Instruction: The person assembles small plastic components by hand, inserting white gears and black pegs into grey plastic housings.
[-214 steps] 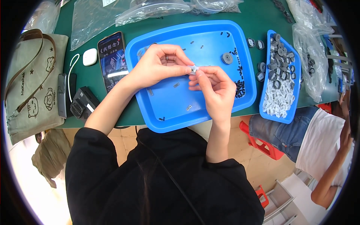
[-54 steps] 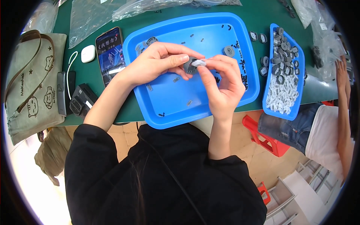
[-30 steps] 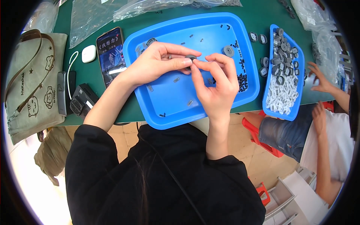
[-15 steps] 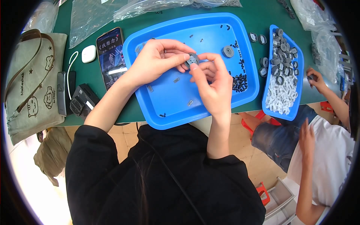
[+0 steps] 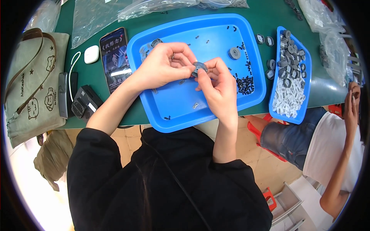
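Over a blue tray (image 5: 177, 122), a round grey plastic part (image 5: 199, 68) is pinched between both my hands. My left hand (image 5: 169, 63) grips its left side with thumb and fingertips. My right hand (image 5: 217, 86) holds its right side, thumb at the near edge. Another grey round part (image 5: 234, 53) lies in the tray to the right. Many tiny black pieces (image 5: 246, 85) are heaped along the tray's right side. A few small flat pieces (image 5: 195, 105) lie on its floor, and a further round part (image 5: 156, 42) sits behind my left hand.
To the right stands a smaller blue tray (image 5: 274, 104) with grey round parts (image 5: 291, 50) and white pieces (image 5: 289, 98). At left lie a phone (image 5: 115, 57), a white case (image 5: 91, 54), a black device (image 5: 86, 102) and a cloth bag (image 5: 42, 88). A co-worker (image 5: 335, 150) sits at right.
My hands have shifted slightly down and tilted the grey part, which now shows its side. The round part behind my left hand has come into view. The co-worker's hand has drawn back from the table.
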`<state>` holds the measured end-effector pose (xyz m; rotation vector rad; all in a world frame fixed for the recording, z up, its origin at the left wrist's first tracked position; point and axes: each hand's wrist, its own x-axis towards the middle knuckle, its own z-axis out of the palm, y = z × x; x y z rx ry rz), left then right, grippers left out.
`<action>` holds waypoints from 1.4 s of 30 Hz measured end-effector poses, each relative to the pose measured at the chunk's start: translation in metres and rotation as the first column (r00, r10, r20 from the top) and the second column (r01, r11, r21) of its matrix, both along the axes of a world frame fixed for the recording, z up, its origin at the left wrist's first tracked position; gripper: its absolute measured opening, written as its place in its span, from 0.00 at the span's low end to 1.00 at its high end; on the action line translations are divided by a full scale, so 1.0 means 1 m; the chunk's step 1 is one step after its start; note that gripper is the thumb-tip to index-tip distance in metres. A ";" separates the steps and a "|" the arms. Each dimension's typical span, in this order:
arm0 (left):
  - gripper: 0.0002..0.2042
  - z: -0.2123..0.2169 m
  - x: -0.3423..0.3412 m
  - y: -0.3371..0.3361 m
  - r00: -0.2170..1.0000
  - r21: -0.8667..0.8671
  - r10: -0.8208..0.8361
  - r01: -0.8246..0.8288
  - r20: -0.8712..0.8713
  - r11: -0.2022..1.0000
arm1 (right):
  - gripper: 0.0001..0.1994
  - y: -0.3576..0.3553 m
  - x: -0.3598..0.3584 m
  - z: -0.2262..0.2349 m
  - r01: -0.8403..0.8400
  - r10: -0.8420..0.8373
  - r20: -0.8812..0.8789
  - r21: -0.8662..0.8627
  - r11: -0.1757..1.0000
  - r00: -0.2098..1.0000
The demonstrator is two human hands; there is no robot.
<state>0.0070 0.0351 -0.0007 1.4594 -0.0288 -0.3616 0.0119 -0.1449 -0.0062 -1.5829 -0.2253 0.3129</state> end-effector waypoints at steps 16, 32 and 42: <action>0.06 0.006 0.000 -0.001 0.998 -0.064 0.033 -0.036 -0.046 0.997 | 0.05 -0.003 0.000 0.007 -0.041 0.041 0.070 -0.003 0.999 0.997; 0.07 -0.004 0.002 0.006 0.999 0.011 0.029 -0.030 0.030 1.000 | 0.11 0.001 -0.001 0.000 -0.055 0.071 0.226 -0.079 0.995 0.972; 0.10 -0.004 0.000 0.001 0.999 -0.017 0.006 -0.006 0.031 1.000 | 0.18 0.000 -0.001 0.006 0.175 -0.042 0.567 -0.182 0.968 0.823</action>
